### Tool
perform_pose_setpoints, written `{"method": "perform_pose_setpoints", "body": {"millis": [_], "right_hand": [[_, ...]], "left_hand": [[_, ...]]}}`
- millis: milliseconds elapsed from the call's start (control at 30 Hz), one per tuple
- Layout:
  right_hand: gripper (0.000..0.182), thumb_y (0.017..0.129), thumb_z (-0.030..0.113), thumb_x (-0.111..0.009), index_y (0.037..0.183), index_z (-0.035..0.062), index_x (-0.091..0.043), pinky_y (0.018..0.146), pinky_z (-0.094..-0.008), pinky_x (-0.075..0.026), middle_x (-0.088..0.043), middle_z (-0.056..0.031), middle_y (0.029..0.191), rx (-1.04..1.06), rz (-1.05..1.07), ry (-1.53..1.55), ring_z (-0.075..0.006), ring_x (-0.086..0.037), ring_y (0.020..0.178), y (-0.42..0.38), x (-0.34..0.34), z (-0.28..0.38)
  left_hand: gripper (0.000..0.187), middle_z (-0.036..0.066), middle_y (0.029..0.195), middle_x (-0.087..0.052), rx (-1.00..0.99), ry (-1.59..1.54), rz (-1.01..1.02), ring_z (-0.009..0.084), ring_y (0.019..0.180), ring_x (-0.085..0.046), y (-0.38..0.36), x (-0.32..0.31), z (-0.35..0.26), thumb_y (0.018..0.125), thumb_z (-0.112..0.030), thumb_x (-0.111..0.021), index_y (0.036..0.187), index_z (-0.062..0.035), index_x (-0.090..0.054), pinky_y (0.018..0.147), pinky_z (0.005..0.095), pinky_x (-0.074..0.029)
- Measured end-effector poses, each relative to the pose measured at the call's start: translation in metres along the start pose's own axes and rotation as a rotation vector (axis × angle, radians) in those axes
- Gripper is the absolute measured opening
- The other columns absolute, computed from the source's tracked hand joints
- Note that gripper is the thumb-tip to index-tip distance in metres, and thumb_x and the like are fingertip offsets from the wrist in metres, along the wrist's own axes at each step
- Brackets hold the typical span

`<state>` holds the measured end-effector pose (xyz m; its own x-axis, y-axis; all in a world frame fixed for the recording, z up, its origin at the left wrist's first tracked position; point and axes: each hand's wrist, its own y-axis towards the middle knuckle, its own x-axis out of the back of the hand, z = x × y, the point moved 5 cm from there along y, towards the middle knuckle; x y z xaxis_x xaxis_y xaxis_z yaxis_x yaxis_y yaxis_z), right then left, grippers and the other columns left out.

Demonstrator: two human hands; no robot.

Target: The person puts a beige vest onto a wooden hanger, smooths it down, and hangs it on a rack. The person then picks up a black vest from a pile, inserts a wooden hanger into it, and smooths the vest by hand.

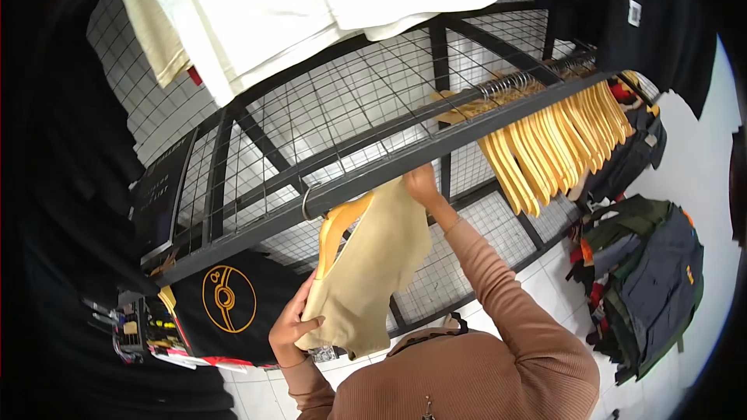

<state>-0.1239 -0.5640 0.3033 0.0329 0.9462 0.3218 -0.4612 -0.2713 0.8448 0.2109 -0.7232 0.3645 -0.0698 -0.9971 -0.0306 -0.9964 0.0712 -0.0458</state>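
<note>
A beige shirt (369, 272) hangs on a wooden hanger (334, 235), whose metal hook (308, 202) loops over the black rail (373, 177). My left hand (292, 325) is closed on the shirt's near-left edge, thumb lying across the front of the cloth. At the shirt's upper right corner, just under the rail, my right hand (422, 184) grips the fabric; its fingertips are partly hidden. One wooden arm of the hanger shows at the neckline, and the rest sits inside the shirt.
A row of wooden hangers (556, 148) hangs on the rail to the right. White shirts (311, 0) hang above. A black shirt with a yellow print (229, 299) is at lower left, beside a dark sign (162, 194). Dark jackets (654, 288) hang at right.
</note>
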Motion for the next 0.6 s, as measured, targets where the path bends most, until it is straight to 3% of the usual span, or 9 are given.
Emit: {"method": "perform_pose_setpoints", "body": {"millis": [100, 133, 200, 267, 367, 433, 467, 533, 600], "right_hand": [[0.029, 0.092, 0.019, -0.043, 0.102, -0.0047, -0.057, 0.095, -0.0461, -0.034, -0.058, -0.0194, 0.105, -0.502, 0.149, -0.283, -0.0384, -0.050, 0.102, -0.006, 0.012, -0.027], [0.029, 0.092, 0.019, -0.043, 0.102, -0.0047, -0.057, 0.095, -0.0461, -0.034, -0.058, -0.0194, 0.105, -0.522, 0.134, -0.292, -0.0384, -0.050, 0.102, -0.005, 0.017, -0.009], [0.047, 0.095, 0.025, -0.037, 0.129, -0.0074, -0.039, 0.106, -0.0439, -0.023, -0.037, -0.0248, 0.136, -0.380, -0.473, -0.076, -0.0378, -0.033, 0.127, -0.006, 0.040, 0.054], [0.061, 0.098, 0.032, -0.031, 0.141, -0.0078, -0.014, 0.111, -0.0425, -0.013, -0.007, -0.0245, 0.149, -0.314, -0.493, 0.264, -0.0362, -0.013, 0.138, -0.012, 0.042, 0.121], [0.067, 0.098, 0.039, -0.028, 0.141, -0.0092, -0.011, 0.112, -0.0420, -0.009, -0.003, -0.0239, 0.150, -0.325, -0.502, 0.445, -0.0353, -0.011, 0.139, -0.044, 0.021, 0.202], [0.070, 0.097, 0.042, -0.029, 0.141, -0.0093, -0.012, 0.111, -0.0421, -0.009, -0.007, -0.0255, 0.149, -0.382, -0.287, 0.407, -0.0368, -0.012, 0.139, -0.073, -0.017, 0.224], [0.070, 0.097, 0.042, -0.029, 0.141, -0.0093, -0.012, 0.111, -0.0421, -0.009, -0.007, -0.0255, 0.149, -0.416, -0.301, 0.395, -0.0368, -0.012, 0.139, -0.100, -0.032, 0.222], [0.070, 0.097, 0.043, -0.031, 0.141, -0.0086, -0.014, 0.111, -0.0427, -0.013, -0.012, -0.0278, 0.148, -0.534, -0.036, 0.226, -0.0380, -0.015, 0.138, -0.160, -0.086, 0.197], [0.070, 0.096, 0.044, -0.033, 0.142, -0.0067, -0.015, 0.109, -0.0430, -0.017, -0.016, -0.0280, 0.147, -1.112, 0.355, 0.332, -0.0383, -0.017, 0.137, -0.245, -0.130, 0.157]], "left_hand": [[0.093, 0.009, 0.143, -0.032, 0.000, 0.004, 0.009, 0.0169, 0.130, -0.031, -0.003, -0.003, -0.005, 0.062, 0.012, -0.055, 0.145, -0.0006, -0.015, 0.105, 0.0271, -0.020], [0.095, 0.009, 0.142, -0.033, -0.006, -0.018, -0.030, 0.0177, 0.130, -0.032, -0.003, -0.008, -0.006, 0.060, 0.012, -0.056, 0.145, -0.0003, -0.016, 0.106, 0.0278, -0.021], [0.098, 0.009, 0.140, -0.036, -0.012, -0.064, -0.106, 0.0191, 0.130, -0.034, 0.000, -0.013, -0.007, 0.056, 0.010, -0.058, 0.144, 0.0002, -0.018, 0.106, 0.0291, -0.023], [0.096, 0.010, 0.141, -0.034, -0.009, -0.059, -0.081, 0.0189, 0.130, -0.033, 0.005, -0.017, 0.000, 0.058, 0.010, -0.056, 0.145, -0.0007, -0.017, 0.106, 0.0291, -0.023], [0.092, 0.010, 0.143, -0.032, 0.004, -0.059, -0.061, 0.0186, 0.130, -0.032, 0.008, -0.025, 0.008, 0.062, 0.010, -0.050, 0.146, -0.0025, -0.014, 0.106, 0.0290, -0.023], [0.091, 0.011, 0.143, -0.032, -0.009, -0.035, -0.071, 0.0194, 0.130, -0.033, 0.014, -0.027, 0.007, 0.063, 0.008, -0.050, 0.146, -0.0027, -0.013, 0.106, 0.0304, -0.025], [0.091, 0.011, 0.143, -0.032, -0.020, -0.021, -0.077, 0.0198, 0.130, -0.033, 0.013, -0.026, 0.007, 0.063, 0.007, -0.050, 0.146, -0.0028, -0.013, 0.106, 0.0311, -0.026], [0.090, 0.012, 0.143, -0.031, -0.008, 0.014, -0.044, 0.0203, 0.130, -0.033, 0.012, -0.023, 0.008, 0.064, 0.006, -0.050, 0.146, -0.0027, -0.013, 0.106, 0.0316, -0.026], [0.089, 0.012, 0.143, -0.030, -0.062, 0.077, -0.018, 0.0213, 0.130, -0.033, 0.017, -0.020, 0.004, 0.065, 0.004, -0.050, 0.146, -0.0026, -0.013, 0.106, 0.0325, -0.027]]}}
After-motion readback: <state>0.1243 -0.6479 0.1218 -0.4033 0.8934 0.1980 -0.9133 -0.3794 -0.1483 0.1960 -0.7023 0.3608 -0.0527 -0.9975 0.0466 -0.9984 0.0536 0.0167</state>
